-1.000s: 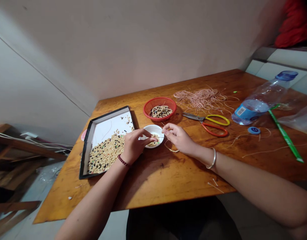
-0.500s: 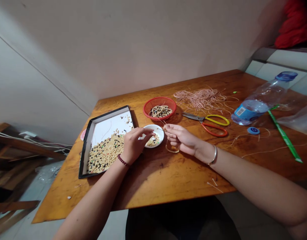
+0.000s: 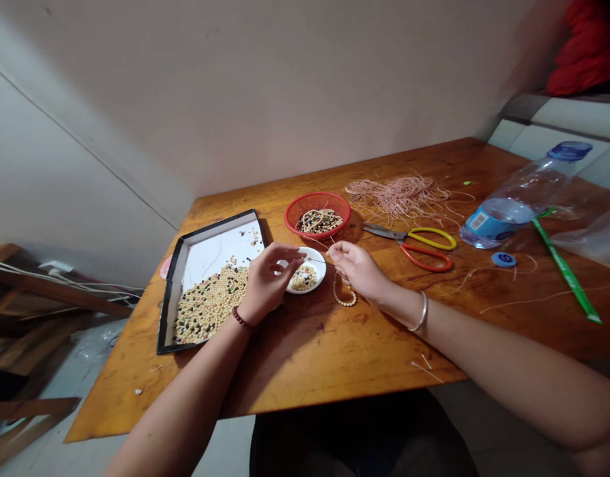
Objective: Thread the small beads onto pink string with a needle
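Observation:
My left hand (image 3: 267, 281) hovers over the left rim of a small white bowl (image 3: 315, 254) of pale beads, its fingertips pinched together on something too small to make out. My right hand (image 3: 357, 268) sits just right of the bowl, fingers pinched on a thin needle or thread end that points toward my left hand. A short strand of cream beads (image 3: 345, 298) hangs from that thread onto the wooden table (image 3: 334, 344). A black-edged tray (image 3: 205, 285) of loose beads lies to the left.
A red basket (image 3: 317, 215) of beaded strands stands behind the bowl. Pink cord (image 3: 399, 195), scissors with yellow and red handles (image 3: 418, 245), a lying water bottle (image 3: 523, 195), its blue cap (image 3: 503, 259) and a green stick (image 3: 565, 268) lie to the right.
My left hand lifted out of the bowl toward the needle tip. My right hand shifted slightly and the beaded strand now hangs more below it.

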`<state>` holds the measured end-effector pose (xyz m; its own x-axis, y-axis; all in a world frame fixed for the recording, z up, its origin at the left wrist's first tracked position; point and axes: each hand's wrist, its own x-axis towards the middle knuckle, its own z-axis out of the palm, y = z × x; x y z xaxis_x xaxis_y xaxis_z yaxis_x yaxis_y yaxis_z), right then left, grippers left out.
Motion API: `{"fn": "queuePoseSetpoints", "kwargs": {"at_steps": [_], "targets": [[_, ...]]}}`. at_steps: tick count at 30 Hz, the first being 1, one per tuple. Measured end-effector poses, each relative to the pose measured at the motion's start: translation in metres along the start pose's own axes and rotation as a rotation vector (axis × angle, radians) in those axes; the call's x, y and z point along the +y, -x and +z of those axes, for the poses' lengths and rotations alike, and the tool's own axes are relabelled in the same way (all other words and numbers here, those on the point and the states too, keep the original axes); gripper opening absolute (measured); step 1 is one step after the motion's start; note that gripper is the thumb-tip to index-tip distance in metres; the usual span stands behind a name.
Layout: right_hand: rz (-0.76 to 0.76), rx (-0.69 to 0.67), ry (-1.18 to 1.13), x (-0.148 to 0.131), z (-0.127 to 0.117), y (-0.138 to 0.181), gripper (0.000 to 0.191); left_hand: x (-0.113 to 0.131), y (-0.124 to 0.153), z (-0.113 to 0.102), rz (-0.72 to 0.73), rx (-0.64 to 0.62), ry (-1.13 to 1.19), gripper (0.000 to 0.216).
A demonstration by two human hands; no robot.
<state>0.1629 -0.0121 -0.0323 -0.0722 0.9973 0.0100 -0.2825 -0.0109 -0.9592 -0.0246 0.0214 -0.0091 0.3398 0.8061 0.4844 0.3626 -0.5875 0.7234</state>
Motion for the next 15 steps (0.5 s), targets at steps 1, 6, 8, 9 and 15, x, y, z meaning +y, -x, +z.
{"fn": "queuePoseSetpoints", "kwargs": {"at_steps": [1,6,8,9,15], "targets": [[-0.036,0.008,0.028,0.0010,-0.0006,-0.0010,0.036,-0.0003,-0.0001,0.0003,-0.008,0.002,0.016,0.022],[-0.171,0.038,0.176,0.0025,-0.0022,-0.0011,0.037,0.0001,0.0012,0.0016,-0.023,-0.055,0.024,0.026],[-0.199,0.052,0.223,0.0017,-0.0018,0.0004,0.036,0.0003,0.0016,0.0019,-0.016,-0.051,0.012,0.027],[-0.208,0.056,0.239,0.0013,-0.0015,0.0010,0.035,0.0002,0.0017,0.0020,-0.012,-0.043,-0.001,0.027],[-0.239,0.066,0.274,0.0014,-0.0015,0.0018,0.033,-0.0008,0.0013,0.0026,0.009,-0.008,-0.054,0.025]]}}
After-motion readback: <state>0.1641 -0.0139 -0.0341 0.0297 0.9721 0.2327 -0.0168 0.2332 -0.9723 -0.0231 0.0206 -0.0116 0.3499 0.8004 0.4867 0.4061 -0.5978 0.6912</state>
